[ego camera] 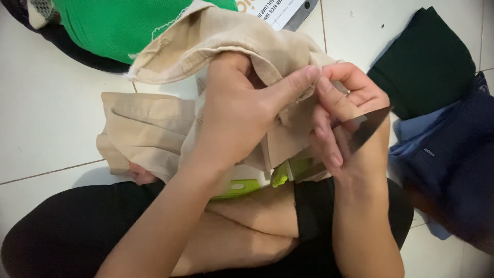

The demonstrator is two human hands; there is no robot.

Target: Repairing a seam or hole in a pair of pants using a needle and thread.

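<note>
Beige cloth [170, 118]; green mesh fabric [118, 23]; navy garment [453, 159]; white tiles [46, 103]

green cloth [128, 25] cut off, knife handle [288, 172] half-hidden

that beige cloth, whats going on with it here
A person sitting on the white tiled floor grips a fold of the beige garment with the left hand. The right hand holds a dark flat blade close to the pinched cloth. A lime-green tool lies on the lap below. Green fabric and dark clothes lie around.
</note>
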